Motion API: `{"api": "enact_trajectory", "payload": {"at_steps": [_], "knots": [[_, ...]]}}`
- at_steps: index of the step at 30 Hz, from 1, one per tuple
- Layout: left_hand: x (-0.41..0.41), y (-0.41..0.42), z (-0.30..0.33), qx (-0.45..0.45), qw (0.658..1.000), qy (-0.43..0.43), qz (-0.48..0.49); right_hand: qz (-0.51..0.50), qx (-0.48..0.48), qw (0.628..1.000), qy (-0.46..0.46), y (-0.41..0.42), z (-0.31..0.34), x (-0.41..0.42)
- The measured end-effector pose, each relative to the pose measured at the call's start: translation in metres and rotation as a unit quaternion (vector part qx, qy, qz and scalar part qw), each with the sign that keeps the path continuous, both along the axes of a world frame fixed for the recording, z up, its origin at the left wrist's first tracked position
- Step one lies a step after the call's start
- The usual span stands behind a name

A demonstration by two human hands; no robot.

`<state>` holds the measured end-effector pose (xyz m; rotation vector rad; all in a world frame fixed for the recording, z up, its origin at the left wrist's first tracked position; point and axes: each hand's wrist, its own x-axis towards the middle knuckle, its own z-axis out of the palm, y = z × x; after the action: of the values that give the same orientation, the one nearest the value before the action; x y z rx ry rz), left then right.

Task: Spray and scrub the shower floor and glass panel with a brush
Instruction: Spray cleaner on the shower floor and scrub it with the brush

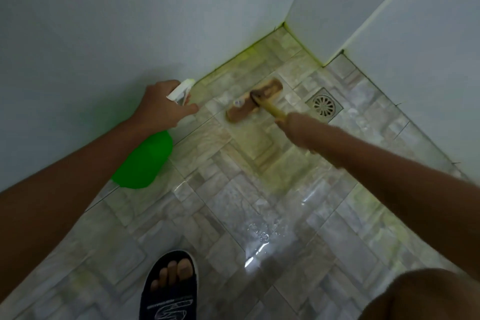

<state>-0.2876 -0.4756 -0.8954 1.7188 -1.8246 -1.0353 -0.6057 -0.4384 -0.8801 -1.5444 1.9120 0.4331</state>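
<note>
My left hand (161,106) grips a green spray bottle (145,161) by its white trigger head (181,91), nozzle aimed toward the far corner of the floor. My right hand (296,125) holds the yellow handle (272,109) of a scrub brush. The brush's tan wooden head (254,104) lies flat on the wet tiled shower floor (233,202), just left of the drain. Yellow-green cleaner stains the tiles around the brush and along the wall joints.
A round metal floor drain (324,105) sits right of the brush. White walls (104,34) close the corner at left and back, with a stepped wall (415,60) at right. My foot in a dark sandal (170,286) stands at the bottom, a knee at bottom right.
</note>
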Motion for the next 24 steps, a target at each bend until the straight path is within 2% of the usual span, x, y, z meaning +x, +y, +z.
{"api": "enact_trajectory", "payload": {"at_steps": [4,7,10,15,18,24], "knots": [[0.019,0.014,-0.002,0.048,0.998,-0.001,0.036,0.023,0.018,0.999,0.013,0.06,0.007,0.016],[0.037,0.026,-0.008,0.081,0.993,-0.015,0.083,0.025,0.007,1.0,0.007,0.035,0.014,0.047],[0.047,0.041,-0.013,0.063,0.99,-0.053,0.116,0.034,-0.03,0.999,-0.012,-0.008,0.013,0.087],[0.063,0.058,-0.009,0.065,0.993,-0.061,0.076,0.01,-0.042,0.998,-0.043,-0.035,0.013,0.123],[0.069,0.067,-0.004,0.065,0.995,-0.04,0.071,0.034,-0.038,0.997,-0.052,0.009,0.005,0.119],[0.063,0.075,0.003,0.052,0.997,-0.023,0.05,-0.005,0.018,0.999,-0.031,0.148,0.0,0.057]]}}
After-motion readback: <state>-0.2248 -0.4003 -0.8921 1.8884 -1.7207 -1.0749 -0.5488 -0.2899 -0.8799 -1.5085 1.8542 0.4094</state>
